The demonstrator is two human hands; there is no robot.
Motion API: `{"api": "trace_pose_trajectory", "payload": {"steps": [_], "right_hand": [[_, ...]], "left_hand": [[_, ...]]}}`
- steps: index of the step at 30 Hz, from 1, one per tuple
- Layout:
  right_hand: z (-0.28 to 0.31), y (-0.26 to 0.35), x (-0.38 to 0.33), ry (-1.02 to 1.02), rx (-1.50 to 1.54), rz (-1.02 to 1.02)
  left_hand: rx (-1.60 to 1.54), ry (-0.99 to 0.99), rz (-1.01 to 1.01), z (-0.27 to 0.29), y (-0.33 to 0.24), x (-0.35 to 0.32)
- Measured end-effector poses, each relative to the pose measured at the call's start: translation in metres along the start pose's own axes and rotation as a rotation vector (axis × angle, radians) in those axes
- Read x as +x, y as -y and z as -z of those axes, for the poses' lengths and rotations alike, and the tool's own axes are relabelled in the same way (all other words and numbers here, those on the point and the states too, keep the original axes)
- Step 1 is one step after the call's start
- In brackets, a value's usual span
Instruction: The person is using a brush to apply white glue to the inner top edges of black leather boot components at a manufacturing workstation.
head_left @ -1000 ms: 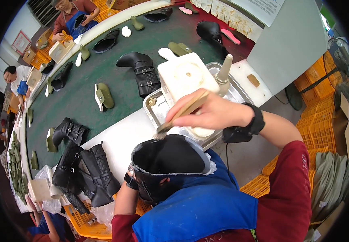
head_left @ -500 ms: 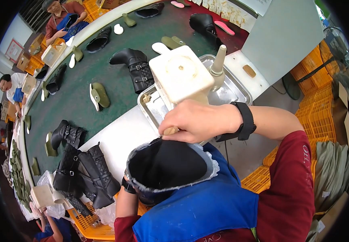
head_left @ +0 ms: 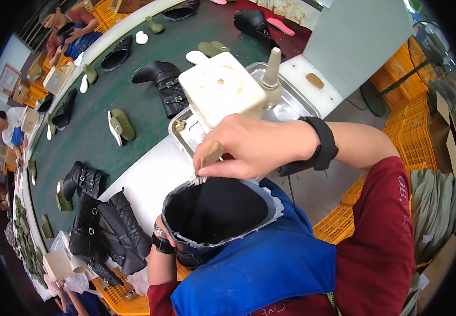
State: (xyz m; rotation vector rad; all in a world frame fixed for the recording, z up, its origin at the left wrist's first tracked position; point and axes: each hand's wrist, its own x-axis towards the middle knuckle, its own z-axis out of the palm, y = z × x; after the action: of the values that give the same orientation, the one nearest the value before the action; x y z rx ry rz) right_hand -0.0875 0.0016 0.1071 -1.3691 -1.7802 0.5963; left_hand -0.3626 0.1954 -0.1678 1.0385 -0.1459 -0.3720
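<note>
A black boot (head_left: 214, 213) stands in front of my blue apron, its wide opening facing up and a frayed grey lining edge around its rim. My left hand (head_left: 163, 230) grips the outside of the shaft on the left, most of its fingers hidden behind the boot. Pinched in my right hand (head_left: 238, 149) is a small brush (head_left: 211, 153) with a wooden handle. Its pale bristles point down at the far rim of the opening. Just beyond that hand, a whitish square container (head_left: 221, 87) sits on a metal tray (head_left: 312, 109).
A pale bottle with a tapered nozzle (head_left: 272, 79) stands on the tray. Black boots (head_left: 125, 221) lie to the left. Along the green conveyor (head_left: 149, 126) are more boots and olive shoe forms (head_left: 124, 124). Orange crates (head_left: 338, 224) stand at right. Co-workers sit across the belt.
The brush has come up from inside the boot's far edge, so its bristles now show at the rim and its handle stands more upright. My left hand still supports the boot.
</note>
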Motion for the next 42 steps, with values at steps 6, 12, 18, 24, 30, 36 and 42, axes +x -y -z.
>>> {"api": "trace_pose_trajectory", "payload": {"steps": [6, 12, 18, 24, 30, 36, 42], "right_hand": [[0.018, 0.002, -0.006, 0.062, -0.023, -0.303], [0.022, -0.008, -0.014, 0.047, 0.120, -0.395], [0.029, -0.009, -0.020, 0.100, 0.174, -0.481], [0.025, 0.006, -0.001, 0.019, 0.353, -0.456], [0.019, 0.000, -0.006, 0.012, 0.362, -0.506], [0.016, -0.008, -0.023, -0.043, 0.349, -0.684], [0.020, -0.005, -0.025, 0.013, 0.288, -0.744]], "left_hand": [[0.021, 0.104, -0.007, 0.022, 0.023, -0.020], [0.056, 0.149, -0.029, 0.030, 0.042, -0.036], [0.119, 0.139, -0.054, 0.037, 0.043, -0.035], [0.133, 0.133, -0.040, 0.026, 0.026, -0.031], [0.120, 0.136, -0.006, 0.009, -0.004, -0.023], [0.102, 0.130, 0.019, -0.011, -0.028, -0.021], [0.092, 0.112, 0.046, -0.030, -0.058, -0.013]]}}
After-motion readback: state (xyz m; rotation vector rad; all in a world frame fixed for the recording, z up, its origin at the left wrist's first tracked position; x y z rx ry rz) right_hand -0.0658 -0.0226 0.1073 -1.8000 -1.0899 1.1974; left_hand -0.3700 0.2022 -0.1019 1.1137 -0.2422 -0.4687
